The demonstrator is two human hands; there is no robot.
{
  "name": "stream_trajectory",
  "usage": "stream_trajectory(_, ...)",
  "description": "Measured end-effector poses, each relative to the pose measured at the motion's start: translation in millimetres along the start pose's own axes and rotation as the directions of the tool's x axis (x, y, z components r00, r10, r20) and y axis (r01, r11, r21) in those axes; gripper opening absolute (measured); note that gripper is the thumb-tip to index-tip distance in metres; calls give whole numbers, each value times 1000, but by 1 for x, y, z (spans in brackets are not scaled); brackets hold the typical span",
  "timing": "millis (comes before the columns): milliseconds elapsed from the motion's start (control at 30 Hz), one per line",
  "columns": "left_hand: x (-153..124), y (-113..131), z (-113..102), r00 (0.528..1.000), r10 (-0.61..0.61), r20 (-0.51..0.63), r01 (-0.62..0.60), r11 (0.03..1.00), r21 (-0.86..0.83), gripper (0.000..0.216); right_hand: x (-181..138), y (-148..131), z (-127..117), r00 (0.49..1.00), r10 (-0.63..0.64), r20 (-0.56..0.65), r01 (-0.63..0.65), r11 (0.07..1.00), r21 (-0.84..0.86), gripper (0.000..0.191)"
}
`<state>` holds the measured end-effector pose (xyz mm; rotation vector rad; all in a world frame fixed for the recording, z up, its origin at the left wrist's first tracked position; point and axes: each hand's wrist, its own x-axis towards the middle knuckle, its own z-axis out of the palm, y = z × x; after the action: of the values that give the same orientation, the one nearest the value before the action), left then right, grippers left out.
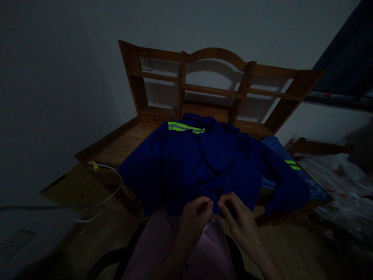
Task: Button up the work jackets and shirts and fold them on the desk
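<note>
A dark blue work jacket (204, 163) with yellow-green reflective stripes lies spread on a wooden desk (122, 144). My left hand (196, 214) and my right hand (237, 217) meet at the jacket's near hem. Both have their fingers curled in a pinch on the hem's edge, close together. The room is dim, so small details of the cloth between the fingers are hard to make out.
A wooden shelf unit (215, 89) stands at the desk's back against the wall. A white cable (113, 186) hangs off the desk's left corner. A bed with patterned bedding (338, 182) lies to the right. Pink clothing on my lap (163, 249) is below.
</note>
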<state>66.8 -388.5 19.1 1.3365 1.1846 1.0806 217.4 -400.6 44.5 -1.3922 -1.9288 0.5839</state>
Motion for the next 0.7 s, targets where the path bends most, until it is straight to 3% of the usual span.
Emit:
stream_trajectory(100,-3,-1,3,987,124,-105,-108,983,152,19,-1,1,-1,995,-40,89,47,996,-73,14)
stream_trajectory(233,-6,2,4,968,243,-68,-218,940,262,17,-4,2,-1,989,-60,134,74,992,-99,16)
stream_trajectory(367,-8,4,1,968,250,-25,-240,950,201,18,-3,2,-3,993,-43,112,42,999,15,18)
stream_trajectory(600,-5,-1,1,985,169,13,-170,985,38,11,2,2,-7,994,40,97,-64,962,265,22)
stream_trajectory(700,-3,-3,1,980,198,15,-199,979,38,8,2,5,-8,994,60,89,-85,947,309,21)
